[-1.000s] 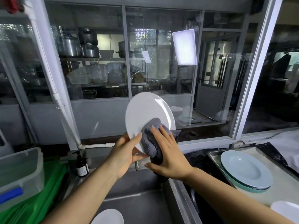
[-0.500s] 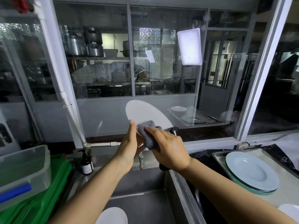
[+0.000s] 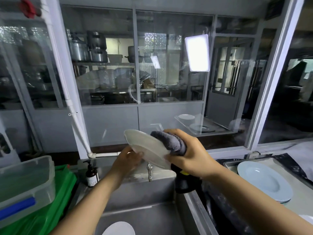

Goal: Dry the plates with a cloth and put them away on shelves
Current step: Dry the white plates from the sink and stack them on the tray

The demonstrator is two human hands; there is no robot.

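Plate in white sits tilted above the sink, its underside turned toward the camera and its left edge raised. Left hand holds it from below at the near-left rim, fingers curled under the edge with the thumb on the near face. Right hand grips a folded grey cloth against the right side of the plate, fingers wrapped over the cloth and thumb pinching the rim from beneath. Both forearms reach in from the near edge.

Down in the sink, at the near edge of view, lies another white plate. A tap stands at the far rim of the sink, just under the held plate. On the right, a metal tray carries a stack of pale blue plates. On the left stand a brown pump bottle, a clear plastic box and green crates beneath it. A glass partition fills the far side.
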